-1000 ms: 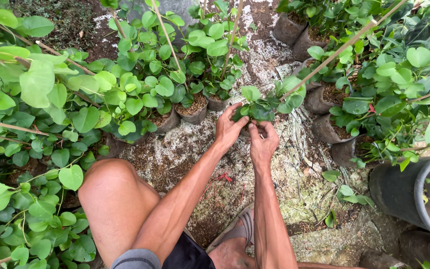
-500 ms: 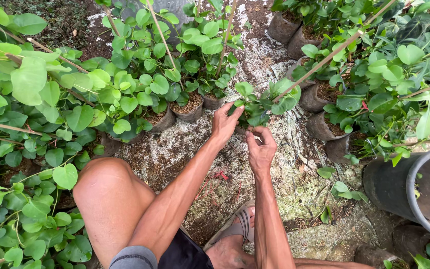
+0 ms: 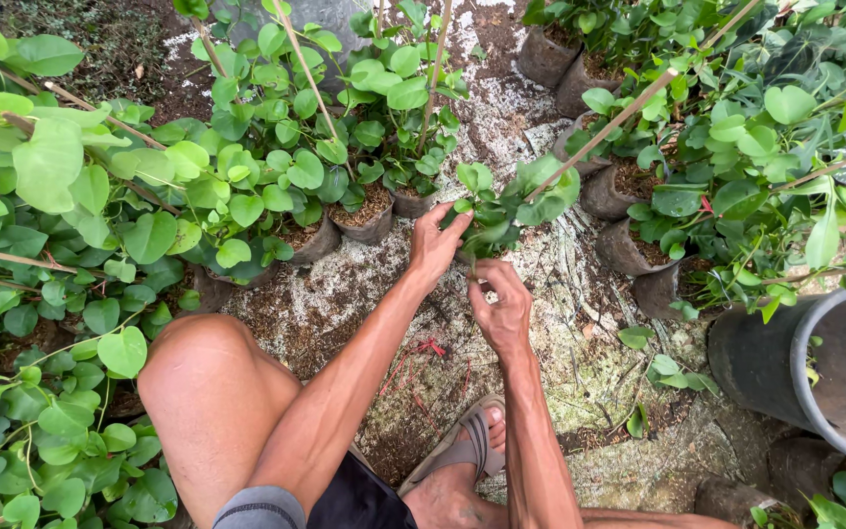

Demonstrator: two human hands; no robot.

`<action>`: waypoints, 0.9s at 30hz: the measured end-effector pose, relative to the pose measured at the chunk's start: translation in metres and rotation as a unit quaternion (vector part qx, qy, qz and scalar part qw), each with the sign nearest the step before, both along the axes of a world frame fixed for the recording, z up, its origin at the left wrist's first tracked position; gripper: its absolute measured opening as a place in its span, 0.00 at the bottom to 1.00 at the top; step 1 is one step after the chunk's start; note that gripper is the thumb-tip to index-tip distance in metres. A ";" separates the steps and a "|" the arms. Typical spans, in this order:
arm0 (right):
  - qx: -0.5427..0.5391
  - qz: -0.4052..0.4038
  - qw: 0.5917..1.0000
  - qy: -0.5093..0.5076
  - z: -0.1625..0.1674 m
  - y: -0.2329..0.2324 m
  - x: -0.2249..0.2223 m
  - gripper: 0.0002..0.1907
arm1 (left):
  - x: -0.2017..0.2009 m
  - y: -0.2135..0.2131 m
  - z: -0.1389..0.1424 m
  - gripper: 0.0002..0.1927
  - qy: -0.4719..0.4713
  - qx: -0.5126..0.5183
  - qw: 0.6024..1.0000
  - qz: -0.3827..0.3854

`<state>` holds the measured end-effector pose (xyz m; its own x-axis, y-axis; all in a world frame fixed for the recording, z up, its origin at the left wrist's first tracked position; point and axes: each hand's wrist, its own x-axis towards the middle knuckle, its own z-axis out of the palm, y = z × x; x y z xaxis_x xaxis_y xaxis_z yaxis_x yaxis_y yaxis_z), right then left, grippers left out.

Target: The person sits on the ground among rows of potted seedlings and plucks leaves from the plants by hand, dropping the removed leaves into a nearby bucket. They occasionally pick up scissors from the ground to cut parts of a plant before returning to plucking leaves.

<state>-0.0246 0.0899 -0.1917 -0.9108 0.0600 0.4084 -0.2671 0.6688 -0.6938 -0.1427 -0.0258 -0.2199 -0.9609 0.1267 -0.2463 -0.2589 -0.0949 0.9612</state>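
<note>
A small leafy plant point(image 3: 506, 201) with broad green leaves lies low over the dirt-strewn ground in front of me. My left hand point(image 3: 436, 245) reaches into its leaves from the left, fingers curled around the foliage near its base. My right hand point(image 3: 501, 306) is just below it, fingers pinched on the plant's stem. Whether the plant stands in a pot is hidden by the leaves and hands.
Rows of potted green plants point(image 3: 369, 211) with bamboo stakes point(image 3: 619, 118) surround the spot on the left, back and right. A large dark bucket point(image 3: 815, 367) stands at the right. My bare knee point(image 3: 203, 377) and sandalled foot point(image 3: 467, 451) are below.
Both hands have stayed at the same small plant, shifting slightly; the right hand's fingers have closed lower on the stem.
</note>
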 end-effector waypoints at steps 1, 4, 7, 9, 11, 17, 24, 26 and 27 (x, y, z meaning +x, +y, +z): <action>0.026 0.016 0.999 0.020 -0.002 0.000 0.000 0.06 | 0.000 0.000 -0.001 0.21 0.001 -0.004 1.000 0.001; 0.039 0.018 0.999 -0.030 -0.006 -0.001 -0.001 0.05 | 0.001 0.000 -0.002 0.22 0.002 -0.008 1.000 -0.007; -0.050 -0.025 0.996 -0.072 -0.007 0.000 -0.002 0.06 | -0.001 0.000 -0.004 0.22 0.006 -0.011 1.000 -0.005; -0.057 -0.071 0.994 -0.057 -0.003 0.006 -0.006 0.05 | -0.001 -0.001 -0.006 0.22 0.001 -0.011 1.000 -0.007; -0.121 -0.102 0.986 -0.054 0.003 0.013 -0.013 0.05 | -0.001 0.000 -0.009 0.21 -0.007 -0.006 1.000 -0.015; -0.326 -0.148 0.929 -0.097 0.036 0.033 -0.041 0.10 | 0.006 0.005 -0.005 0.23 0.030 -0.059 0.998 0.007; -0.076 -0.083 0.993 -0.022 0.064 0.032 -0.052 0.08 | 0.024 0.007 0.031 0.22 -0.006 -0.194 0.979 0.057; -0.041 -0.110 0.993 -0.025 0.068 0.033 -0.057 0.08 | 0.024 0.006 0.044 0.24 0.102 -0.211 0.963 0.130; -0.109 -0.126 0.985 -0.053 0.068 0.033 -0.060 0.09 | 0.024 0.006 0.050 0.24 0.109 -0.203 0.965 0.129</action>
